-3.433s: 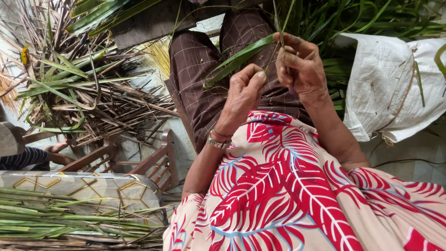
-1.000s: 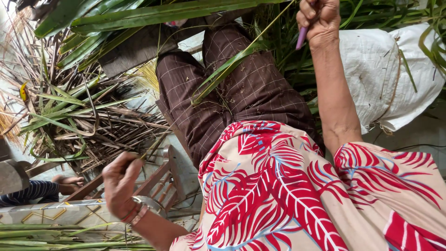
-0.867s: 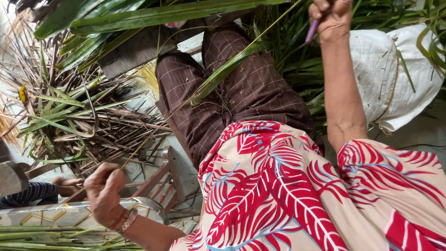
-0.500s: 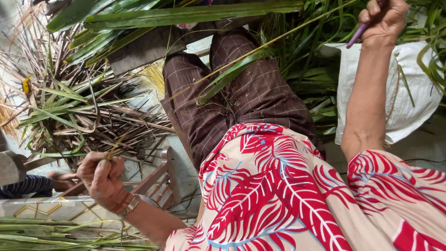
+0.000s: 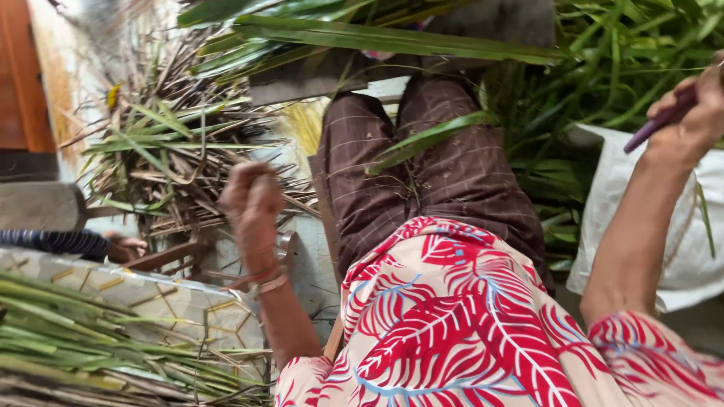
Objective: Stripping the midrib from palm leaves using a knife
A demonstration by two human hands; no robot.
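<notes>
My left hand [image 5: 253,197] is blurred and raised over the left knee, its fingers curled shut; I see nothing in it. My right hand [image 5: 694,113] is up at the right edge, closed around a purple-handled tool [image 5: 654,126]. A long green leaf [image 5: 430,137] lies across my lap on the brown checked trousers [image 5: 452,181]. My red and cream patterned top fills the lower middle.
A heap of dry and green leaf strips [image 5: 166,147] lies on the floor at left. A bundle of green strips [image 5: 68,339] rests on a patterned surface [image 5: 181,305] at lower left. A white sack [image 5: 630,218] and fresh leaves [image 5: 603,68] are at right. Another person's foot [image 5: 128,245] shows at left.
My left hand, which pinched a thin strip low on the left, has risen and come in toward my knee. My right hand with the tool has shifted right. The view has swung.
</notes>
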